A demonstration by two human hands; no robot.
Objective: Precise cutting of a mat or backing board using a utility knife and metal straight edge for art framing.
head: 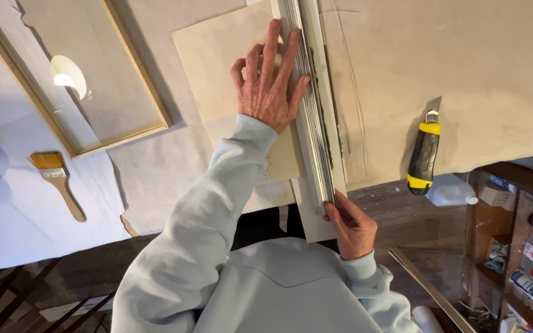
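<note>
Left hand [271, 83] spread flat on the pale square card [217, 68] at 12 o'clock; right hand [351, 227] pinches the long metal straightedge's [308, 98] near end. Uneven pressure could let it pivot — the yellow-black utility knife [424, 154] lies at 3 o'clock.

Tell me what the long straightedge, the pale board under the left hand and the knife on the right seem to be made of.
Straightedge: likely metal, silvery with glinting lengthwise ridges. Pale board: matte, thin and cream-coloured, probably card or thin plywood; unclear which. Utility knife: grey metal blade, yellow and black handle, apparently plastic or rubber.
</note>
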